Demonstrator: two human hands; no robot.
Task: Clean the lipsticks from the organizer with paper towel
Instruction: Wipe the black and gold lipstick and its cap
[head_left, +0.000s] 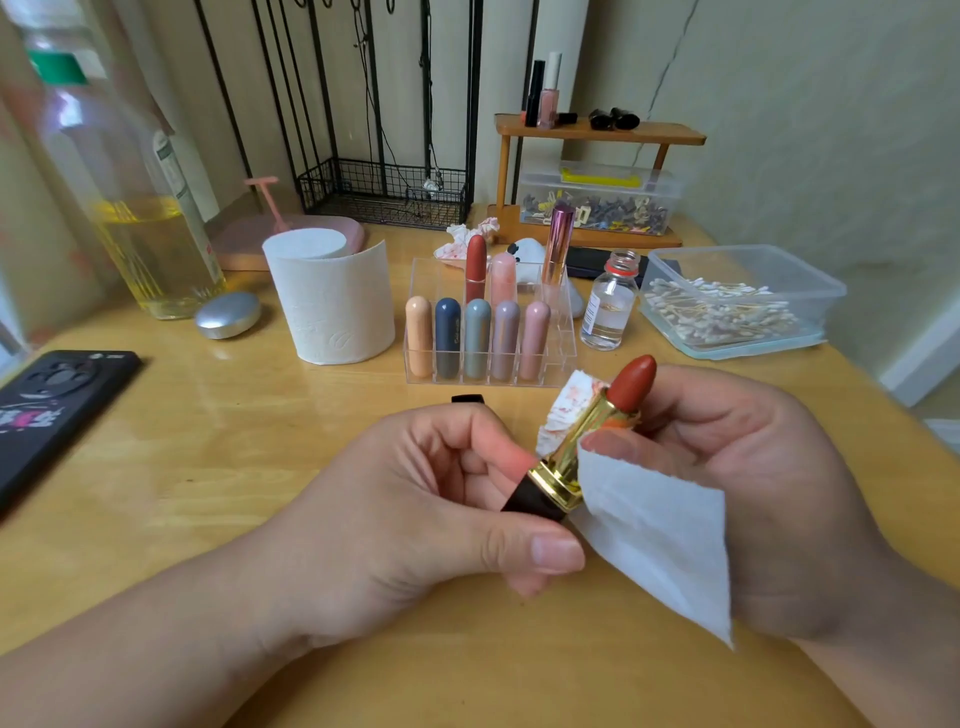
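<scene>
Nearest to us, our left hand (431, 499) pinches the black base of an open lipstick (569, 460) between the thumb and curled fingers. It is held low in the middle of the frame, lifted above the desk (208, 441). Our right hand (753, 467) has its fingers curled behind the gold sleeve and its thumb pressed on the front, pinching a paper towel (660, 540) against the tube. The towel is smeared red where it bunches behind the tube, and hangs clean and white below the thumb.

We see a black base, a shiny gold collar and sleeve, and a brick-red bullet with a rounded tip standing out of the sleeve. Its long axis runs diagonally, with the base at lower left and the tip pointing to the upper right, away from us.

Just beyond, at mid-frame, the clear organizer (563, 340) holds a front row of five capped lipsticks (478, 338) upright, with taller ones behind. A paper roll (332, 306) stands to its left.
</scene>
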